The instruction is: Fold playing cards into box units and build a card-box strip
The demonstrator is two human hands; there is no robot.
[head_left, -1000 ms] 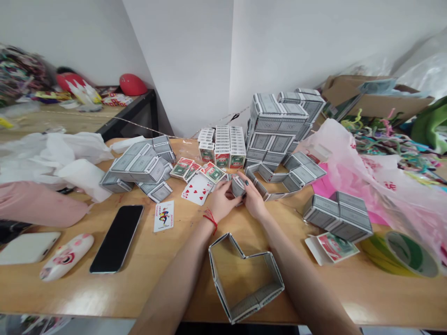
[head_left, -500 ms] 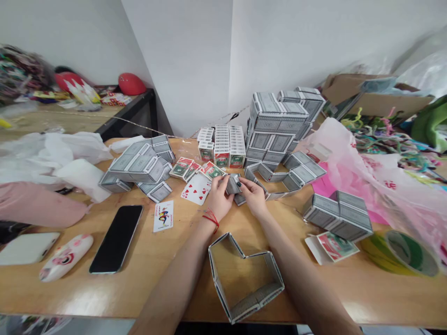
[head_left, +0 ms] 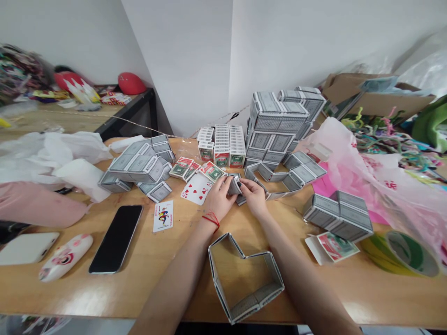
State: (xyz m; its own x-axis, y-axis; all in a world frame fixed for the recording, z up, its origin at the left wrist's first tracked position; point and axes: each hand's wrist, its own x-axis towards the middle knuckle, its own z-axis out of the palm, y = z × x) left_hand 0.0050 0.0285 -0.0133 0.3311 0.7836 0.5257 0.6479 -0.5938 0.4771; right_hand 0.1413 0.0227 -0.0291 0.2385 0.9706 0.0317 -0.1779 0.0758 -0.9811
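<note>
My left hand (head_left: 218, 199) and my right hand (head_left: 254, 197) meet at the middle of the wooden table (head_left: 153, 260), both closed around a small stack of grey-backed playing cards (head_left: 234, 184). A red string circles my left wrist. Between my forearms lies a heart-shaped frame of folded cards (head_left: 244, 275). A second heart-shaped frame (head_left: 279, 176) lies just beyond my right hand. Loose face-up cards (head_left: 197, 188) rest left of my left hand.
Stacked card blocks (head_left: 279, 123), boxed decks (head_left: 223, 146), a pile of card blocks (head_left: 141, 165), a black phone (head_left: 117, 237), a joker card (head_left: 164, 216), a white case (head_left: 26, 247), a tape roll (head_left: 405, 253), a pink bag (head_left: 377, 181) and another card block (head_left: 340, 216).
My hands lifted the small card stack slightly off the table and turned it between the fingers. Nothing else on the table moved.
</note>
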